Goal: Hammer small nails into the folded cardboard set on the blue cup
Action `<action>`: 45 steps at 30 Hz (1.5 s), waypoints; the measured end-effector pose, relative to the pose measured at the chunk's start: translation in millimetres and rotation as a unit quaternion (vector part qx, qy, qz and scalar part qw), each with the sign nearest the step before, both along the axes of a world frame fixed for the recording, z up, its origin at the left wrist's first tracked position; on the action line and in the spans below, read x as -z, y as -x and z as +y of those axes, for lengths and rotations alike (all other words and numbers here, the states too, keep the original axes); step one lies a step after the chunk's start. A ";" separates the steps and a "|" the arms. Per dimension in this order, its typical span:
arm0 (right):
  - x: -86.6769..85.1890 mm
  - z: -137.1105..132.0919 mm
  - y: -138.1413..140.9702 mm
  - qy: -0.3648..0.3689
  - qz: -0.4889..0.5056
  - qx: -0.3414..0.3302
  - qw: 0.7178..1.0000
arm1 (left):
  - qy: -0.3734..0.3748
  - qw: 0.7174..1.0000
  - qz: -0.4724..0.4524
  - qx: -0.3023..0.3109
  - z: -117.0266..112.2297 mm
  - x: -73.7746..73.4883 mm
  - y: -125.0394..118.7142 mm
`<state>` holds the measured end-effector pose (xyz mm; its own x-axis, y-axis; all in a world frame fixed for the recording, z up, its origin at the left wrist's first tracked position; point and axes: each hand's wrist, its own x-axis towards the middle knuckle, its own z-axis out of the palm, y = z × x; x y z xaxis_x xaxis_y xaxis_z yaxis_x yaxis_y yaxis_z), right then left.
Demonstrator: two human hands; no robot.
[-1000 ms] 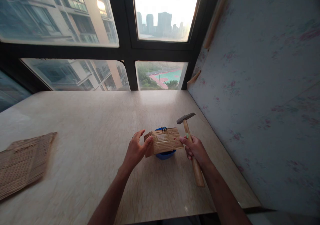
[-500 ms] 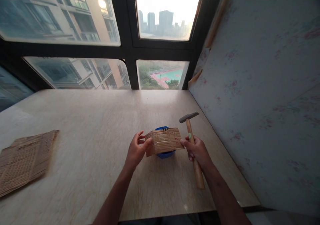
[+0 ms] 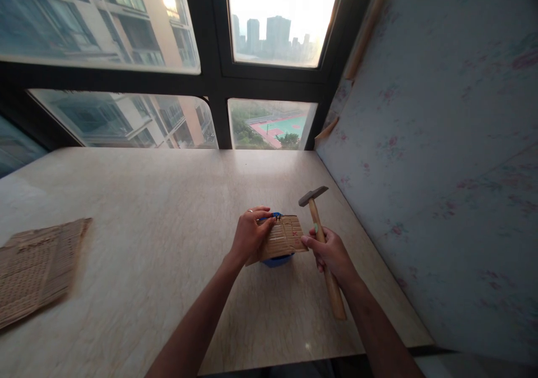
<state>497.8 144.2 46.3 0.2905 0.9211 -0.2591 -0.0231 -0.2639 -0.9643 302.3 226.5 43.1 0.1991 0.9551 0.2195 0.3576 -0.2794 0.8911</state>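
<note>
In my right hand (image 3: pixel 333 253) is a hammer (image 3: pixel 317 221), gripped around its wooden handle with the metal head pointing up and away. The right fingertips touch the right edge of a folded piece of corrugated cardboard (image 3: pixel 286 237). This cardboard lies across a blue bowl-like container (image 3: pixel 277 261), which is mostly covered. Small dark nail-like pieces (image 3: pixel 278 216) show at the cardboard's far edge. My left hand (image 3: pixel 250 233) lies over the cardboard's left part, its thumb and fingers brought together beside those dark pieces. Whatever is between the left fingertips is hidden.
A larger sheet of corrugated cardboard (image 3: pixel 42 269) lies at the left of the pale stone-look counter (image 3: pixel 147 227). Dark-framed windows (image 3: pixel 218 81) stand along the back. A flowered papered wall (image 3: pixel 420 171) runs close by on the right, beyond the hammer.
My left hand has moved right from the cardboard's left edge, over its top, toward the dark pieces. The right hand keeps the hammer in nearly the same place.
</note>
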 end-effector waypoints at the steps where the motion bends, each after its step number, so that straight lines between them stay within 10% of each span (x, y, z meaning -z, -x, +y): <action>1: 0.3 -0.1 -0.2 0.001 -0.002 0.000 1.000 | 0.002 1.000 -0.005 0.000 -1.1 1.6 -0.4; 22: -33.8 -21.2 -0.9 -0.049 -0.115 0.029 0.992 | -0.079 0.997 0.021 0.003 -8.3 15.5 -1.5; 29: -75.5 -38.9 -2.0 -0.009 -0.034 -0.168 0.985 | -0.070 0.996 0.059 0.007 -7.4 9.5 -2.3; 37: -66.6 -38.2 10.2 0.025 -0.088 -0.239 0.967 | -0.069 0.995 0.075 0.005 -7.4 6.6 -2.7; 45: -46.0 -18.0 10.7 -0.013 -0.279 -0.029 0.960 | -0.095 0.994 0.062 -0.008 -10.1 11.5 -0.6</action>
<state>487.1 126.2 92.3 0.3249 0.9442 -0.0550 0.5132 -0.2248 -0.8283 302.8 216.4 31.5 0.2216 0.9020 0.3706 0.4666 -0.4318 0.7719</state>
